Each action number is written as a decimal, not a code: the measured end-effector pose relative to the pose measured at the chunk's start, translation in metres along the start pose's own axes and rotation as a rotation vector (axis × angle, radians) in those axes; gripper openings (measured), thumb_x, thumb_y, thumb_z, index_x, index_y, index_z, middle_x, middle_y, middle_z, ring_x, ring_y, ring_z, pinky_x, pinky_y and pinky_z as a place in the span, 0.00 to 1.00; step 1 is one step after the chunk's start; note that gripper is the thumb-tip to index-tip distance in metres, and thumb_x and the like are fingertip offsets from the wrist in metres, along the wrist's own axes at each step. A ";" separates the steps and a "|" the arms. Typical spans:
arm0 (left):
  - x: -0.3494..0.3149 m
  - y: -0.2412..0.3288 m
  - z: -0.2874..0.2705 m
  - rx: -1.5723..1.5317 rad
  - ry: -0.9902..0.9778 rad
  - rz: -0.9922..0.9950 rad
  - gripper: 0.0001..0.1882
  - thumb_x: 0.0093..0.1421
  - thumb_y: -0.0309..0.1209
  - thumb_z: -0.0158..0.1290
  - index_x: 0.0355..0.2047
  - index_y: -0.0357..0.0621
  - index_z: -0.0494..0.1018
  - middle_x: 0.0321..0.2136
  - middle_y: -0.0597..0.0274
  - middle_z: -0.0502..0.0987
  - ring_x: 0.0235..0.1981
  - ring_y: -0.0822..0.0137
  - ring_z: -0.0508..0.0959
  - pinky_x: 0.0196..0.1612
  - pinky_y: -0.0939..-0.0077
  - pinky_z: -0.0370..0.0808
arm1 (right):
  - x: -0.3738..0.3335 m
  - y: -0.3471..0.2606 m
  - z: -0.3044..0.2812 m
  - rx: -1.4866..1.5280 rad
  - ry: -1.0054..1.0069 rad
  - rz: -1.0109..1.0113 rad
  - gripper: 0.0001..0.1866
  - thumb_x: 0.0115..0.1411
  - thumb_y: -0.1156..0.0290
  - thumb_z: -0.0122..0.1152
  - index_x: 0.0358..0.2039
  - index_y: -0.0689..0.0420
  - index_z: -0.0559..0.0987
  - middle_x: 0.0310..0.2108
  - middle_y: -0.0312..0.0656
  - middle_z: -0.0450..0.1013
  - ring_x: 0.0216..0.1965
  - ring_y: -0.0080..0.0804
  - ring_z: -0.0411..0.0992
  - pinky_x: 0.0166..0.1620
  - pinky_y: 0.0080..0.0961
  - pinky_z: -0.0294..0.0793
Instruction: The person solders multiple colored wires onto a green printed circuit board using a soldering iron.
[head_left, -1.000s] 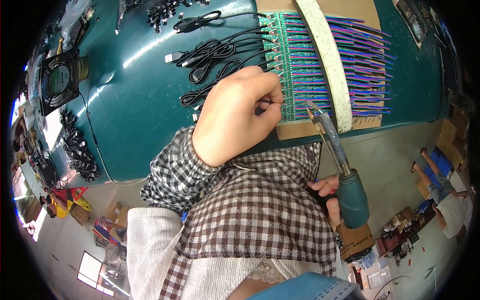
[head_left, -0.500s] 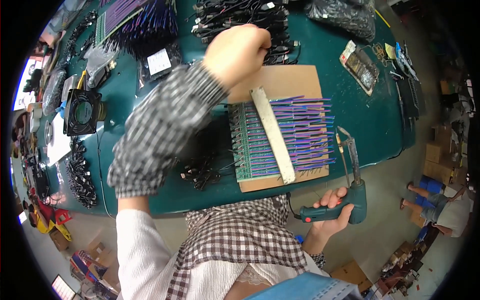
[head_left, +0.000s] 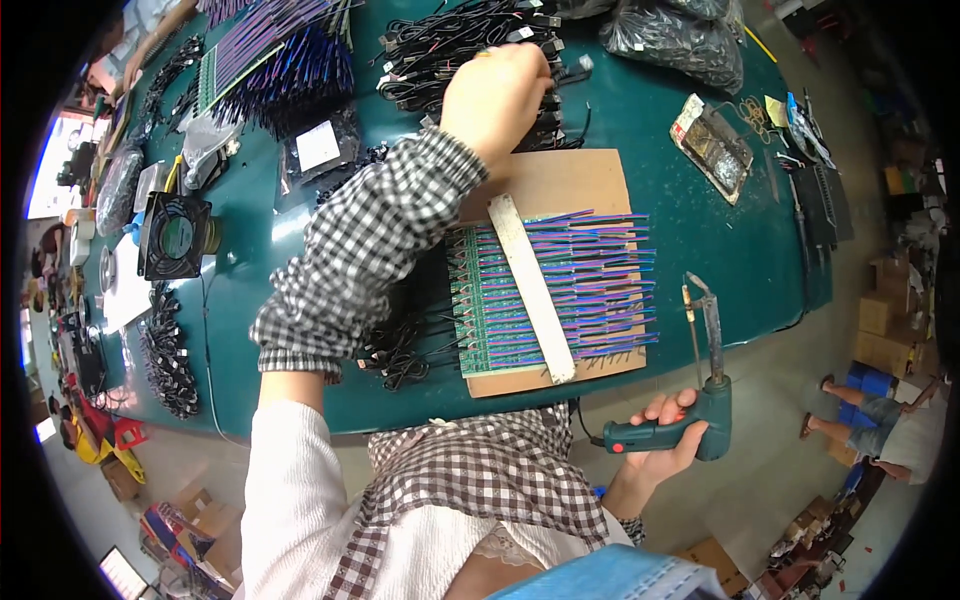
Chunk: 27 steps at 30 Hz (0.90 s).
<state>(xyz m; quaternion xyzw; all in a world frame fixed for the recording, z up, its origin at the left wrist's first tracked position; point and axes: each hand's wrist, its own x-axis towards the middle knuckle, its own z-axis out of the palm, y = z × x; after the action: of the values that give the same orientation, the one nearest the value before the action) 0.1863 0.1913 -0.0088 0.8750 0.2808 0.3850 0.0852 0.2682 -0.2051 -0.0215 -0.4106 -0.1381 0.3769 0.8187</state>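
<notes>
Fingers of the left hand (head_left: 497, 92) curled together and buried in the heap of black cables (head_left: 470, 45) at the far side of the teal table (head_left: 650, 130); whether pinching a cable or only touching, impossible to tell from above. Left arm stretched long across the work, checked sleeve (head_left: 365, 250) crossing the near left corner of the cardboard sheet (head_left: 560, 185), wrist bent down toward the heap. Fingers of the right hand (head_left: 662, 440) wrapped tight round the grip of the green soldering gun (head_left: 690, 400), held off the table's near edge, just beside the body, tip pointing up and away toward the board. Right forearm drawn in close, elbow low. Between both hands, flat on the cardboard, the green strip of circuit boards (head_left: 485, 300) with purple and blue wires (head_left: 600, 285) fanned to the right, pinned under a pale bar (head_left: 530, 285) laid slantwise across them. Black fan (head_left: 176, 235) well to the left.
</notes>
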 end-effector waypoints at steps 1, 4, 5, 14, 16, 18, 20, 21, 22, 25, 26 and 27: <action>-0.001 -0.001 -0.006 -0.017 0.126 0.011 0.06 0.56 0.29 0.56 0.31 0.42 0.73 0.27 0.57 0.76 0.33 0.53 0.77 0.37 0.63 0.74 | 0.000 0.001 0.003 0.005 -0.024 0.001 0.26 0.63 0.47 0.53 0.46 0.58 0.65 0.28 0.38 0.68 0.34 0.32 0.71 0.37 0.37 0.81; -0.009 -0.005 -0.051 -0.264 0.094 -0.260 0.06 0.60 0.28 0.54 0.34 0.38 0.71 0.28 0.57 0.79 0.31 0.64 0.81 0.35 0.72 0.76 | 0.006 0.007 0.017 0.016 -0.063 0.049 0.25 0.63 0.48 0.55 0.47 0.55 0.65 0.30 0.37 0.69 0.34 0.32 0.72 0.37 0.36 0.79; -0.016 -0.010 -0.063 -0.498 0.141 -0.367 0.06 0.61 0.27 0.53 0.33 0.36 0.71 0.29 0.57 0.80 0.30 0.69 0.81 0.33 0.77 0.77 | 0.008 0.008 0.024 0.017 -0.047 0.065 0.25 0.62 0.48 0.55 0.47 0.54 0.65 0.31 0.37 0.69 0.33 0.32 0.72 0.37 0.36 0.78; -0.114 0.100 -0.139 -1.025 -0.061 -0.236 0.05 0.59 0.25 0.54 0.34 0.40 0.71 0.27 0.62 0.77 0.28 0.69 0.79 0.30 0.76 0.74 | 0.027 0.003 0.077 -0.342 -0.046 -0.274 0.28 0.56 0.63 0.66 0.53 0.57 0.65 0.43 0.36 0.68 0.41 0.31 0.70 0.47 0.27 0.71; -0.139 0.114 -0.152 -0.862 -0.114 -0.104 0.05 0.58 0.25 0.54 0.35 0.41 0.71 0.27 0.58 0.77 0.27 0.60 0.79 0.31 0.72 0.75 | 0.040 0.013 0.100 -0.292 -0.144 -0.241 0.28 0.52 0.74 0.64 0.53 0.60 0.65 0.44 0.38 0.67 0.44 0.33 0.69 0.52 0.28 0.67; -0.158 0.119 -0.160 -0.929 -0.186 -0.119 0.08 0.58 0.26 0.54 0.38 0.41 0.72 0.28 0.57 0.77 0.28 0.59 0.80 0.32 0.71 0.76 | 0.035 0.021 0.124 -0.392 -0.189 -0.228 0.27 0.47 0.82 0.60 0.50 0.61 0.66 0.41 0.40 0.66 0.44 0.33 0.67 0.52 0.30 0.65; -0.173 0.119 -0.164 -0.798 -0.193 -0.267 0.08 0.61 0.26 0.53 0.40 0.40 0.73 0.29 0.57 0.79 0.30 0.63 0.81 0.33 0.73 0.77 | 0.033 0.035 0.132 -0.430 -0.214 -0.195 0.26 0.46 0.86 0.57 0.48 0.62 0.66 0.39 0.40 0.66 0.43 0.31 0.67 0.50 0.28 0.66; -0.178 0.119 -0.163 -0.964 -0.219 -0.423 0.09 0.63 0.27 0.50 0.42 0.38 0.72 0.32 0.56 0.79 0.31 0.64 0.81 0.34 0.73 0.78 | 0.033 0.038 0.131 -0.422 -0.188 -0.159 0.26 0.47 0.87 0.57 0.48 0.62 0.66 0.39 0.40 0.67 0.42 0.30 0.68 0.49 0.28 0.67; -0.180 0.117 -0.161 -1.111 -0.256 -0.581 0.10 0.65 0.27 0.48 0.44 0.36 0.71 0.34 0.54 0.80 0.33 0.64 0.82 0.35 0.73 0.78 | 0.034 0.041 0.129 -0.402 -0.163 -0.130 0.25 0.48 0.88 0.57 0.48 0.62 0.67 0.38 0.40 0.67 0.42 0.30 0.68 0.48 0.27 0.68; -0.184 0.113 -0.161 -1.633 -0.257 -0.897 0.15 0.69 0.31 0.43 0.49 0.34 0.70 0.40 0.55 0.78 0.37 0.68 0.80 0.42 0.74 0.79 | 0.031 0.043 0.111 -0.212 -0.250 -0.127 0.26 0.52 0.90 0.54 0.53 0.60 0.67 0.44 0.41 0.69 0.43 0.29 0.69 0.52 0.27 0.68; -0.189 0.108 -0.157 -1.680 -0.312 -0.894 0.17 0.69 0.29 0.42 0.54 0.33 0.66 0.40 0.52 0.78 0.39 0.66 0.80 0.46 0.72 0.78 | 0.028 0.044 0.108 -0.225 -0.226 -0.132 0.26 0.52 0.90 0.54 0.53 0.60 0.67 0.44 0.41 0.69 0.43 0.29 0.69 0.52 0.27 0.68; -0.190 0.105 -0.153 -1.843 -0.335 -0.921 0.18 0.68 0.28 0.43 0.56 0.33 0.66 0.42 0.51 0.77 0.41 0.65 0.79 0.48 0.71 0.77 | 0.024 0.047 0.105 -0.214 -0.209 -0.130 0.26 0.52 0.90 0.54 0.53 0.60 0.67 0.44 0.41 0.69 0.43 0.29 0.69 0.52 0.27 0.68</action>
<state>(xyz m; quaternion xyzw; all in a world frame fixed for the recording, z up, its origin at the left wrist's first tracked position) 0.0170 -0.0117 0.0159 0.3216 0.1694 0.2540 0.8963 0.2051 -0.1101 0.0057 -0.4439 -0.2882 0.3471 0.7742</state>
